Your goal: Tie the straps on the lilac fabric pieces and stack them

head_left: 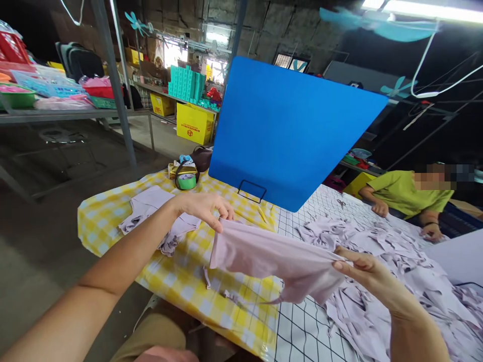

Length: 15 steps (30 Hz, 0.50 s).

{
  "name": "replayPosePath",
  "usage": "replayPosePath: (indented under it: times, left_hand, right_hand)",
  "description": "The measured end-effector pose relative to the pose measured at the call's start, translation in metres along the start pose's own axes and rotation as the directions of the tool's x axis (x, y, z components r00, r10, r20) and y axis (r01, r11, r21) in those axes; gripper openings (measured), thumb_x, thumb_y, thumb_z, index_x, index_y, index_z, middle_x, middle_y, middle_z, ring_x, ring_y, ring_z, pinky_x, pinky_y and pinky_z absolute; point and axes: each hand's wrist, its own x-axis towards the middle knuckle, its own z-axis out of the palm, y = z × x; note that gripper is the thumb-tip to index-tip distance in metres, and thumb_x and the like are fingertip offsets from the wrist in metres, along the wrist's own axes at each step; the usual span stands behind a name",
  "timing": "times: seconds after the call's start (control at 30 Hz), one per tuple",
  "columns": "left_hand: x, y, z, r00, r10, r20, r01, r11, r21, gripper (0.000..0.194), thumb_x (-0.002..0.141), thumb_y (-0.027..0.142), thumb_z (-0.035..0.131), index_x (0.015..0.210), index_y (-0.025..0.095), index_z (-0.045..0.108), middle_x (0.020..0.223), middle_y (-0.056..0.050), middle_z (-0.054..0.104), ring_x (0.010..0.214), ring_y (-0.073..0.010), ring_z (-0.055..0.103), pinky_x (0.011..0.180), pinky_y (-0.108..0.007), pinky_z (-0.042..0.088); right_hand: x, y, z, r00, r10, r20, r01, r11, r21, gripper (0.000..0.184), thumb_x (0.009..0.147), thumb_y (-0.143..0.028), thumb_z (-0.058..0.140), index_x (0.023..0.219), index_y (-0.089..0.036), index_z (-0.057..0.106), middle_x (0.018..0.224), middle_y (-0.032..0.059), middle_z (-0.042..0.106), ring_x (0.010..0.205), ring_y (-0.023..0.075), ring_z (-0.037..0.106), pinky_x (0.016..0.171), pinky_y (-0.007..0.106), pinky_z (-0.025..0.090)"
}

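A pale lilac garment (275, 256) hangs stretched between my two hands above the table. My left hand (207, 208) pinches its upper left corner between thumb and fingers. At its upper right end, my right hand (358, 266) grips the cloth the same way. Thin strips of the same cloth dangle below it. Beside my left forearm lies a small stack of lilac garments (151, 201), partly covered by the arm. To the right of my right hand spreads a large loose heap of lilac garments (400, 261).
A big blue board (294, 130) stands upright on the table, behind a black wire stand (252, 191). Green tape (186, 181) lies near the yellow checked cloth's (241, 322) back edge. Scissors (341, 203) rest farther right. A person in a green shirt (396, 191) sits across the table.
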Motion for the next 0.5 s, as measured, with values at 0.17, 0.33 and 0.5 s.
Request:
replayPosePath:
  times: [0.17,0.33,0.5]
  left_hand:
    - [0.018,-0.004,0.029,1.000,-0.003,0.028,0.002,1.000,0.026,0.019,0.075,0.032,0.062,0.064,0.016,0.059,0.069,0.001,0.058,0.065,-0.0113,0.049,0.060,-0.021,0.036]
    - [0.055,-0.003,0.073,0.997,0.014,0.080,-0.015,1.000,0.011,0.020,0.080,0.025,0.052,0.062,0.015,0.053,0.053,0.004,0.048,0.048,-0.0066,0.042,0.045,-0.020,0.028]
    - [0.058,-0.011,0.084,0.989,-0.102,0.109,0.124,0.970,-0.211,0.020,0.079,0.026,0.052,0.062,0.016,0.049,0.050,0.005,0.047,0.042,-0.0065,0.046,0.042,-0.019,0.032]
  right_hand:
    - [0.016,-0.005,0.035,0.999,0.025,0.038,-0.020,0.989,-0.144,0.033,0.069,-0.053,0.064,0.083,-0.023,0.068,0.084,0.0065,0.064,0.078,0.0231,0.057,0.066,0.034,0.045]
    - [0.031,-0.049,0.099,0.974,-0.126,0.190,0.079,0.968,0.240,0.055,0.077,-0.053,0.057,0.123,-0.025,0.044,0.111,0.0087,0.057,0.076,0.0163,0.055,0.064,0.030,0.045]
    - [0.033,-0.066,0.118,0.947,-0.013,0.321,-0.126,0.905,0.406,0.044,0.075,-0.053,0.061,0.101,-0.019,0.053,0.082,0.0029,0.058,0.057,0.0094,0.046,0.048,0.022,0.033]
